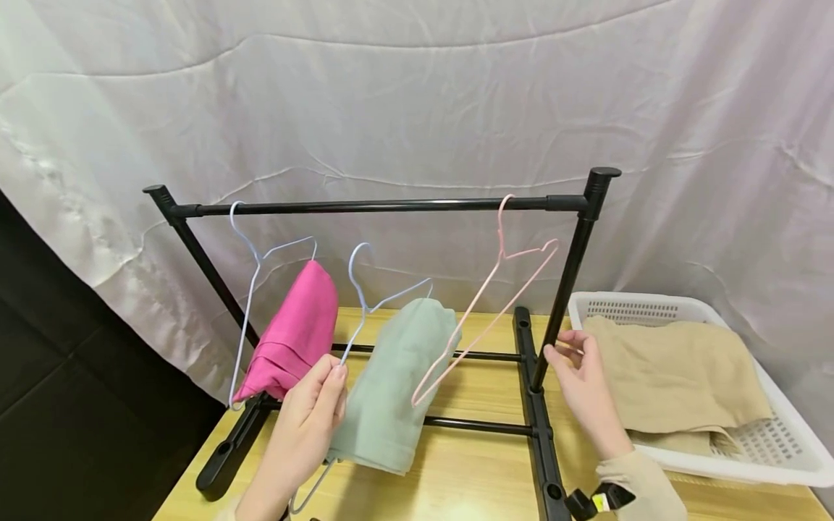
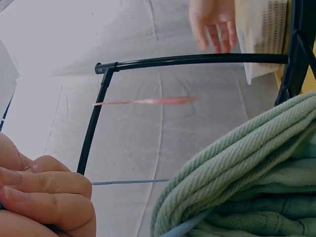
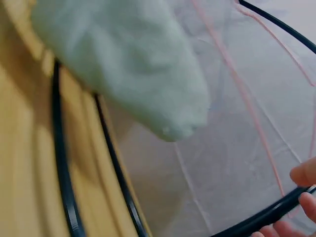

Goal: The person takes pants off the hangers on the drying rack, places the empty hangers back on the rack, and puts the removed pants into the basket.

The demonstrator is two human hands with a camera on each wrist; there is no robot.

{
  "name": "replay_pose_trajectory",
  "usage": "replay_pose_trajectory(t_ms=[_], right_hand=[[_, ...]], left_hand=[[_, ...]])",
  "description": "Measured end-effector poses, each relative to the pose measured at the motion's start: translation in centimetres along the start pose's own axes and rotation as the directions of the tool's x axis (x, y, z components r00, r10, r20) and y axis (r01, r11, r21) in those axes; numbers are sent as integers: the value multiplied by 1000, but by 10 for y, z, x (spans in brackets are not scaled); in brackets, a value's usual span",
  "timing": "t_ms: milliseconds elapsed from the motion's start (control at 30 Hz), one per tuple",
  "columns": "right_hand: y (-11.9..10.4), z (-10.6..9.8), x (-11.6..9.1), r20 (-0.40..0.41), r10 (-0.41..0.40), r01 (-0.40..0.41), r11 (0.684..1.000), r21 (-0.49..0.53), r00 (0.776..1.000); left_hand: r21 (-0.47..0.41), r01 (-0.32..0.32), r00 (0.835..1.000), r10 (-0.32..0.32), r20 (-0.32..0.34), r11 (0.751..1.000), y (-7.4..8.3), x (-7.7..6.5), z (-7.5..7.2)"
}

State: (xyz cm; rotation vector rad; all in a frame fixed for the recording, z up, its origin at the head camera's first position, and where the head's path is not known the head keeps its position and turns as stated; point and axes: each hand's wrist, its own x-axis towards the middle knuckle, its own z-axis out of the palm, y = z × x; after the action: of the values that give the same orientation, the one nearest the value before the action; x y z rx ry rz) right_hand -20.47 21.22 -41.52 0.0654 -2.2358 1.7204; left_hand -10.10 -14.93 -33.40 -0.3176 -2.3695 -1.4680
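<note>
My left hand [image 1: 306, 420] grips the side of a light blue wire hanger [image 1: 352, 340], off the rail. Over its lower bar hangs a folded pale green cloth garment [image 1: 391, 383], whose stacked layers show close up in the left wrist view. My right hand [image 1: 589, 391] is beside the right post [image 1: 568, 278] of a black clothes rack, thumb and fingertips right at the post, fingers loosely extended. From the rack's top rail [image 1: 365, 207] hangs a bare pink hanger [image 1: 500, 239] at the right. Another blue hanger [image 1: 250, 304] at the left carries a folded magenta garment [image 1: 293, 325].
A white basket [image 1: 651, 300] with beige folded cloth [image 1: 677, 369] stands right of the rack. The rack's feet [image 1: 224, 456] and lower crossbars [image 1: 478, 425] sit on a wooden table [image 1: 456, 477]. A pale curtain [image 1: 404, 108] hangs behind.
</note>
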Motion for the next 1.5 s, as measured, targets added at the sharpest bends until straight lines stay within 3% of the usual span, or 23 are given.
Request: replay_pose_trajectory(t_ms=[167,233,300,367,467,600,867,1033,1200,1333,1433,1500], right_hand=[[10,10,-16,-4,-2,2,1000,-21,1000],[14,15,-20,61,4,-2,1000,-27,998],[17,22,-25,171,55,-57,998,1,984],[19,30,-29,291,127,-143,989,33,948],[21,42,-35,462,228,-301,949,90,857],[26,59,-38,579,292,-427,898,108,761],[24,91,-34,618,334,-522,840,148,712],[31,107,-26,686,315,-608,760,232,656],[42,117,-16,766,236,-678,658,328,598],[47,122,-13,837,144,-739,564,369,528],[49,123,-14,868,76,-754,537,379,491],[49,123,-16,874,58,-755,533,382,483]], left_hand=[[-22,-4,1000,4,6,1000,0,-4,4],[-27,-7,1000,7,8,1000,0,-6,6],[-28,-6,1000,6,7,1000,0,-7,7],[-31,-6,1000,6,7,999,0,-9,9],[-44,-8,1000,8,10,999,1,-11,11],[-71,-8,1000,9,18,997,3,-13,12],[-43,-54,998,55,14,998,6,-16,13],[-69,-45,998,47,34,997,8,-17,14],[-86,-64,997,67,39,994,9,-17,15],[-97,-91,995,95,36,991,10,-16,15],[-105,-101,994,105,34,989,10,-15,16],[-110,-97,994,102,34,989,9,-14,17]])
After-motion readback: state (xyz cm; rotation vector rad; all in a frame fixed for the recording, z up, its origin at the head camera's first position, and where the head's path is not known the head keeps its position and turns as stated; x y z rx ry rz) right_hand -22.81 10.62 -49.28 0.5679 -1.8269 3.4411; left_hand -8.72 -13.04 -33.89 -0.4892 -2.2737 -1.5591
